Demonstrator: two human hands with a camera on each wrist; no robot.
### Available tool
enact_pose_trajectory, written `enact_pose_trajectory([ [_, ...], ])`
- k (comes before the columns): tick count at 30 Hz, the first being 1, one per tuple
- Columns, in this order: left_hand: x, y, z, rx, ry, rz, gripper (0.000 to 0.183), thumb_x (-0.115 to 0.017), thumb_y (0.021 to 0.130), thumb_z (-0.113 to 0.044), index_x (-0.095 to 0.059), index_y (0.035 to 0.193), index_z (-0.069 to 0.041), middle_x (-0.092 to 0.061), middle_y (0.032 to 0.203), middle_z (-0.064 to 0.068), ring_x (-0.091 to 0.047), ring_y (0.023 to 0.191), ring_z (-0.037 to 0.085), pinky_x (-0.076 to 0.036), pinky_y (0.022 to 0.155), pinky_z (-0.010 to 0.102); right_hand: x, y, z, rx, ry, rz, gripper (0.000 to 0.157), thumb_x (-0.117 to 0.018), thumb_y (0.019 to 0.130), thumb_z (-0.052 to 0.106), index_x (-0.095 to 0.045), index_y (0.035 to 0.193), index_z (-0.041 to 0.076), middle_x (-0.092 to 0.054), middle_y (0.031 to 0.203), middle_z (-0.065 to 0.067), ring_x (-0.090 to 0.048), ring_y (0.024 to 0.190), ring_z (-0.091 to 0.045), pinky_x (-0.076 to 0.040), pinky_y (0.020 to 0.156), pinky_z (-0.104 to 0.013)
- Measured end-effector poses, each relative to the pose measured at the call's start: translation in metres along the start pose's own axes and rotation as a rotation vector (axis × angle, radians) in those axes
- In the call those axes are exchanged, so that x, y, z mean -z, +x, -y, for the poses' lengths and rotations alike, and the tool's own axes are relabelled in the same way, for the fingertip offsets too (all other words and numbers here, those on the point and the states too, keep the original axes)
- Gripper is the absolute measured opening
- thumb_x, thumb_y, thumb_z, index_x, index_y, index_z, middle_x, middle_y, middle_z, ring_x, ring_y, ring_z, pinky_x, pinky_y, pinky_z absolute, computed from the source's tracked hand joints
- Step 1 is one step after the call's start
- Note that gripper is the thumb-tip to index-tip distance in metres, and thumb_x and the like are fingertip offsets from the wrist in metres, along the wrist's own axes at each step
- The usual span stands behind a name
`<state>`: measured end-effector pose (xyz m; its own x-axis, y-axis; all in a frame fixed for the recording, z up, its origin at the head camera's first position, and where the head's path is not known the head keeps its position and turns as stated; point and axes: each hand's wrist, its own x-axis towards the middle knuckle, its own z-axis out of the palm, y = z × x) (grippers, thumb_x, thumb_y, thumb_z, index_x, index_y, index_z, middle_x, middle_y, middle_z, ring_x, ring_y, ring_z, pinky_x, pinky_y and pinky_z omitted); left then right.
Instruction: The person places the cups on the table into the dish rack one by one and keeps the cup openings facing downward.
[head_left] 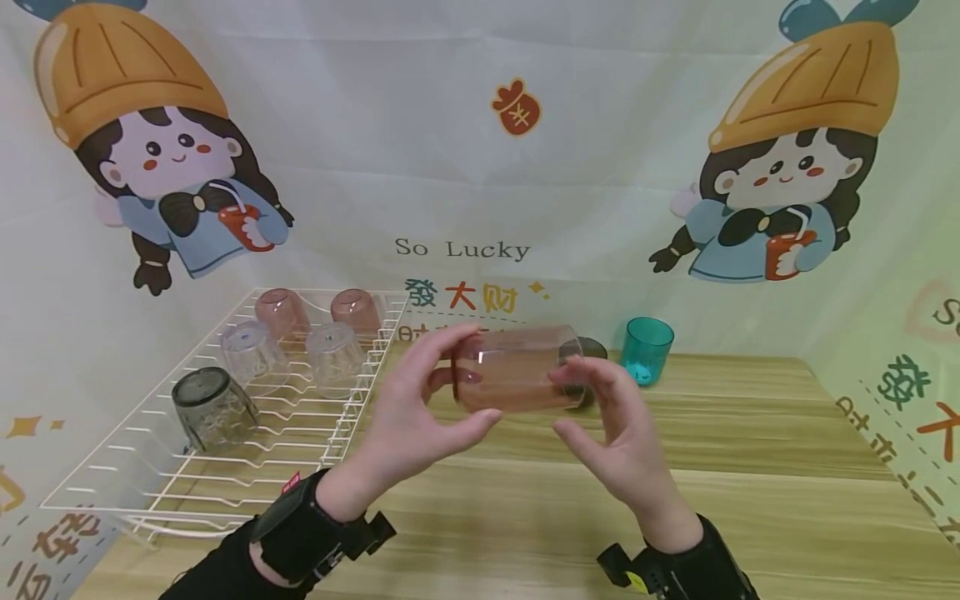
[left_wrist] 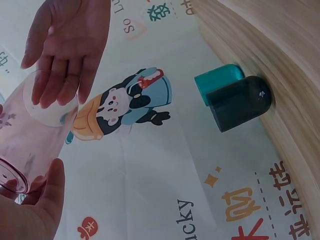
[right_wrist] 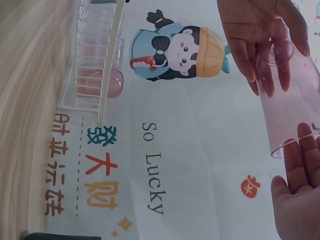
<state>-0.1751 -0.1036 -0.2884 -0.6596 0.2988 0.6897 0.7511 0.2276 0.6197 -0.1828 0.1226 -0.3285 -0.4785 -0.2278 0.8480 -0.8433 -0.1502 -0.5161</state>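
A clear pink drinking glass (head_left: 517, 358) lies sideways in the air above the table. My left hand (head_left: 412, 421) grips its base end, thumb below and fingers behind. At the open mouth, my right hand (head_left: 618, 437) has its fingers against the rim, with the thumb apart from the glass. The left wrist view shows the right fingers (left_wrist: 57, 82) loosely extended at the mouth. Behind the pink glass stands a dark glass (left_wrist: 240, 102), partly hidden in the head view. Beside it is a teal glass (head_left: 647, 350).
On the left, a white wire rack (head_left: 292, 467) holds several upside-down glasses: two pink ones at the back, two clear ones in the middle and a dark grey glass (head_left: 213, 408) nearer me. A printed cloth (head_left: 600, 208) hangs behind the wooden table (head_left: 750, 517).
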Motion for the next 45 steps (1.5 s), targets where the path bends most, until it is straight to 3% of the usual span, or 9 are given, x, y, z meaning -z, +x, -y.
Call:
enact_pose_trajectory([
  [12, 0.021, 0.001, -0.005, -0.018, 0.052, -0.027, 0.077, -0.082, 0.066, 0.002, -0.049, 0.135, -0.01, -0.056, 0.117, 0.007, -0.058, 0.093, 0.014, -0.054, 0.082, 0.024, 0.006, -0.005, -0.003, -0.055, -0.06, 0.027, 0.06, -0.066, 0.077, -0.013, -0.04, 0.132, -0.014, -0.055, 0.13, -0.007, -0.05, 0.124, -0.016, -0.032, 0.112, -0.026],
  [25, 0.045, 0.0, -0.007, 0.021, 0.19, -0.046, 0.075, -0.083, 0.065, -0.002, -0.051, 0.132, -0.01, -0.056, 0.115, 0.006, -0.052, 0.099, 0.01, -0.052, 0.082, 0.016, 0.016, -0.012, -0.008, -0.112, -0.113, 0.05, 0.067, -0.065, 0.072, -0.02, -0.04, 0.133, -0.01, -0.054, 0.133, -0.012, -0.046, 0.128, -0.018, -0.028, 0.114, -0.027],
  [31, 0.056, -0.001, -0.007, 0.061, 0.277, -0.033, 0.076, -0.084, 0.064, -0.003, -0.051, 0.133, -0.01, -0.056, 0.114, 0.006, -0.051, 0.1, 0.009, -0.051, 0.082, 0.014, 0.02, -0.014, -0.007, -0.18, -0.164, 0.055, 0.07, -0.067, 0.071, -0.02, -0.041, 0.135, -0.007, -0.053, 0.134, -0.008, -0.043, 0.13, -0.015, -0.026, 0.115, -0.025],
  [37, 0.063, 0.001, -0.006, 0.086, 0.344, -0.003, 0.075, -0.084, 0.065, -0.005, -0.051, 0.132, -0.01, -0.058, 0.109, 0.003, -0.054, 0.091, 0.009, -0.052, 0.079, 0.014, 0.023, -0.015, -0.006, -0.238, -0.226, 0.063, 0.069, -0.069, 0.072, -0.017, -0.043, 0.135, -0.004, -0.053, 0.134, -0.011, -0.043, 0.13, -0.014, -0.025, 0.115, -0.025],
  [45, 0.073, -0.001, -0.006, 0.109, 0.449, 0.028, 0.075, -0.085, 0.064, -0.009, -0.051, 0.131, -0.008, -0.058, 0.107, 0.003, -0.054, 0.09, 0.009, -0.052, 0.077, 0.015, 0.028, -0.019, -0.013, -0.246, -0.293, 0.08, 0.067, -0.071, 0.074, -0.011, -0.046, 0.135, 0.001, -0.053, 0.133, -0.017, -0.043, 0.129, -0.013, -0.029, 0.111, -0.021],
])
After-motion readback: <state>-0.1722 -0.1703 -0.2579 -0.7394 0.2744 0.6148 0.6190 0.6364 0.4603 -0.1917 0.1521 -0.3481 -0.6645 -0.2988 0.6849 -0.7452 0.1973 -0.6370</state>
